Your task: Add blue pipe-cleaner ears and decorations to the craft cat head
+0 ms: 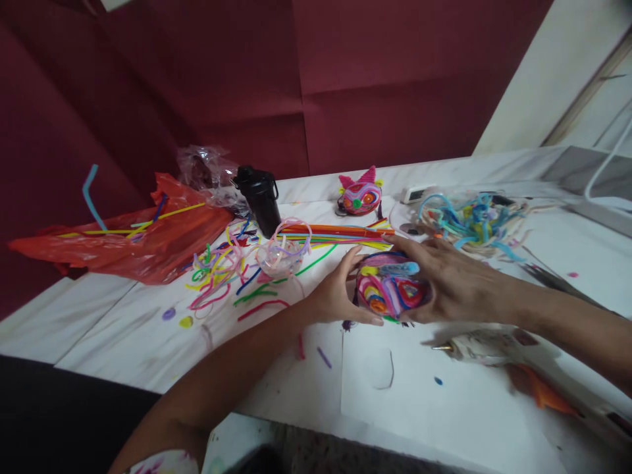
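Observation:
Between my two hands is a round craft piece [392, 289] covered in coiled, colourful pipe cleaners in pink, blue, yellow and orange, with dark tassels below. My left hand [340, 289] is curved round its left side, thumb at the lower edge. Round the right side wraps my right hand [439, 280], fingers over the upper edge. A light blue strip [407, 268] lies across the top of the piece. Below my right forearm a glue gun [481, 347] lies on the table, its nozzle toward the left.
Behind stand a black bottle [261, 201] and a similar decorated piece [359, 196] with pink pointed ears. Loose pipe cleaners [217, 270], a clear bowl [279, 258] and a red plastic bag [148, 237] lie left. A tangle of blue strips [474, 217] and scissors [557, 280] are right.

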Available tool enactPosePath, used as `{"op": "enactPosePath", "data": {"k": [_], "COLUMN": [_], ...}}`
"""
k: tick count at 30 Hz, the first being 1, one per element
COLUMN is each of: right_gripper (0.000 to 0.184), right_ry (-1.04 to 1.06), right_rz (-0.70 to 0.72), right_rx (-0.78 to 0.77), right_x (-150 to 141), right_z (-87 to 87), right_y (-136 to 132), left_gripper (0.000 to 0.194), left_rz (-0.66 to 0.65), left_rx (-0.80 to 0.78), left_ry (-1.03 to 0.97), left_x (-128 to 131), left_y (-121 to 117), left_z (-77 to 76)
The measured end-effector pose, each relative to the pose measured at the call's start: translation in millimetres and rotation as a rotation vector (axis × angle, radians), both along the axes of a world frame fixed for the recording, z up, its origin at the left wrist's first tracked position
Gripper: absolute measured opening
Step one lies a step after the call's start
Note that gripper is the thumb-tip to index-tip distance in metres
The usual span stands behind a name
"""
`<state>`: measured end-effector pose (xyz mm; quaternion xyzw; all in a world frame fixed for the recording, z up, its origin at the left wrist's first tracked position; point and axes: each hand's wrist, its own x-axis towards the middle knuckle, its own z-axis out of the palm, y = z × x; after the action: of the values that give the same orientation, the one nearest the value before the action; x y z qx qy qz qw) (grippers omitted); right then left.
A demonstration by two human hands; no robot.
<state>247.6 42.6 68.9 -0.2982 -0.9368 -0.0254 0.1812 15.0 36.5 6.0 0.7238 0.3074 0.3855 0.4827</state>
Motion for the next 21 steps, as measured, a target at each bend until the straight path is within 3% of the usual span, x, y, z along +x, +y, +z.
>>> {"op": "enactPosePath", "data": {"k": [8,14,18,21], "right_gripper": [0.101,0.110,0.107,0.099], "right_ry": [-0.089,-0.135,-0.085,0.129], "right_rz": [-0.008,-0.006,-0.037,-0.107], "right_rx": [-0.051,-0.068,-0.153,-0.272], "right_x": [-2.5,-6.3,2.0,18.8], "right_z": [1.4,2.7,18.7,35.2], "right_y": [6.1,15.7,16.4,11.1], "left_gripper": [0.134,0.131,0.133,0.133], "left_rz": [0.097,0.135,0.139,0.134], "left_rx": [-0.007,0.041,0.006,-0.005], "left_ry": [-0.016,-0.015,-0.046,-0.069], "left_x": [7.8,9.3,11.1,11.3], "left_y": [-1.1,-0.6,-1.7,-1.4], "left_z": [-5.7,-2.0,1.1,-0.3]}}
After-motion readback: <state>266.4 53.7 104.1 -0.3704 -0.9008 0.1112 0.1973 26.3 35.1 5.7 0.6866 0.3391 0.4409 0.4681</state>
